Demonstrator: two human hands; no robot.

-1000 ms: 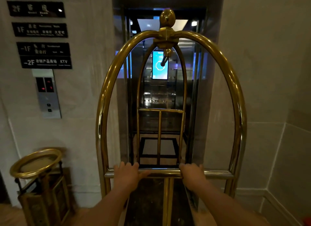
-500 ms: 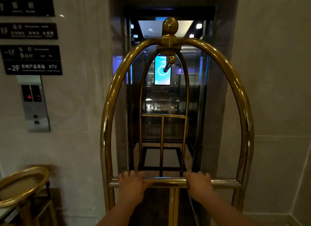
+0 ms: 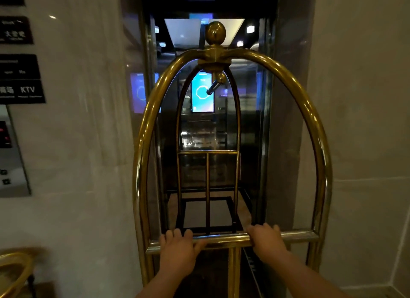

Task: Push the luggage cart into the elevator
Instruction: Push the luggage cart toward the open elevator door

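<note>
A brass luggage cart with tall arched rails and a ball finial stands right in front of me, its far arch reaching into the open elevator doorway. My left hand is wrapped over the horizontal handle bar left of its centre post. My right hand grips the same bar to the right of the post. Inside the dark cabin a lit blue screen glows on the back wall, and the floor shows a dark square border.
Marble walls flank the doorway closely on both sides. On the left wall are dark floor signs and a metal call panel. A brass-rimmed stand sits at the lower left.
The cart and I have moved forward towards the doorway; the wall signs and brass stand have slid left and out of frame. Both hands keep their grip on the bar.
</note>
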